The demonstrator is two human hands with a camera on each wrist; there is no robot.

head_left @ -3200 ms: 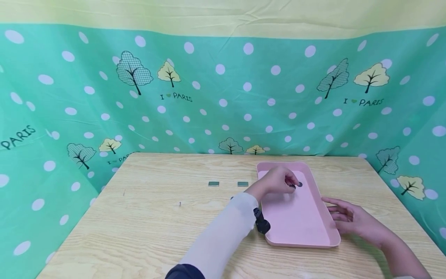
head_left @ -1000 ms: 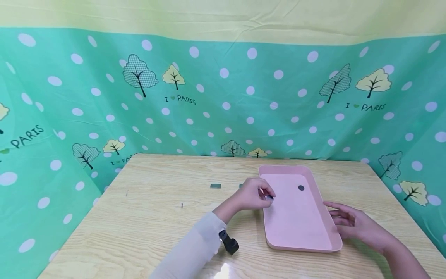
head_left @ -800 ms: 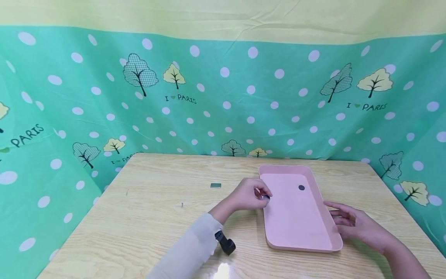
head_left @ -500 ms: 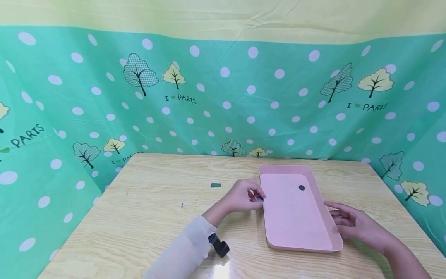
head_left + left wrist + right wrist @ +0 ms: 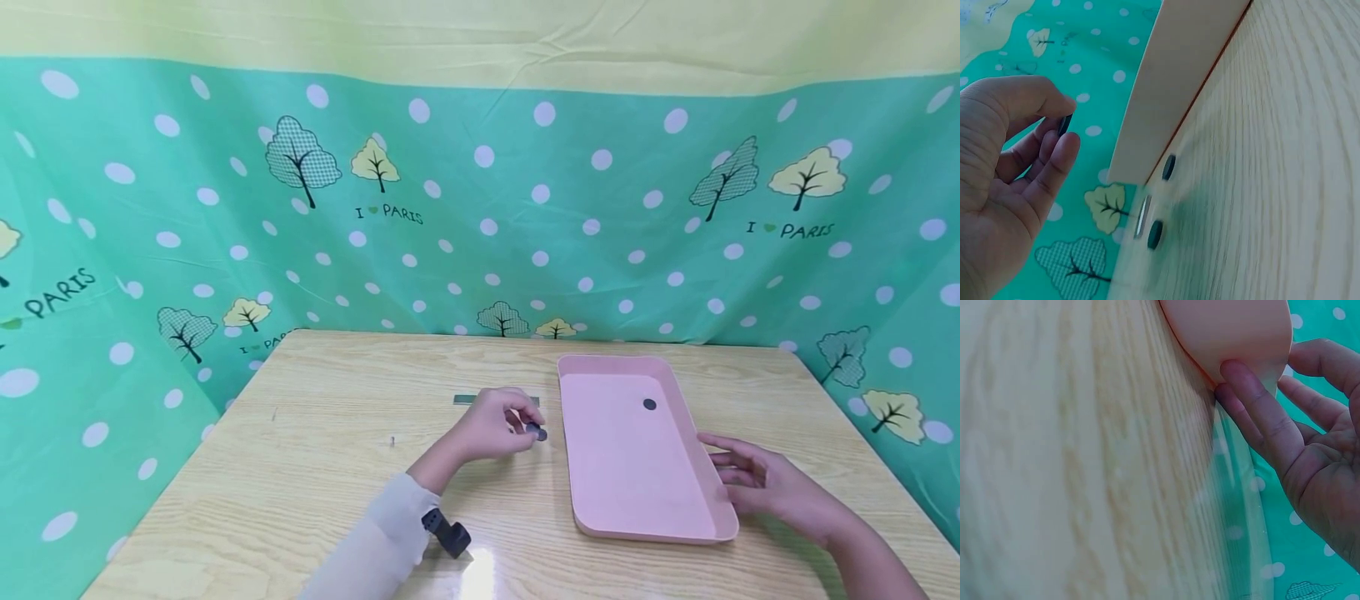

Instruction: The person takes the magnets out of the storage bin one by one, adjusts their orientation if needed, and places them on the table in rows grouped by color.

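Note:
My left hand point(image 5: 491, 425) is over the table, left of the pink tray point(image 5: 581, 527), and pinches a small black disc point(image 5: 1065, 124) between thumb and finger. In the left wrist view, two more dark discs stand out on the wood: one disc point(image 5: 1169, 167) close by the tray wall and another disc point(image 5: 1155, 234) farther from it. Inside the tray, near its far right, lies a single black disc point(image 5: 649, 404). My right hand point(image 5: 772, 483) rests against the tray's right side with fingers spread, fingertips touching its outer wall.
A dark green rectangular piece point(image 5: 464, 400) lies behind my left hand; a second such piece point(image 5: 534, 401) is partly covered by the fingers. A tiny mark point(image 5: 392, 441) shows on the wooden table point(image 5: 315, 492). A dotted green curtain point(image 5: 450, 183) hangs behind the table.
My left hand has moved left from over the tray, past its left rim, to above the table, carrying the pinched disc. One disc stays in the tray. My right hand keeps its place.

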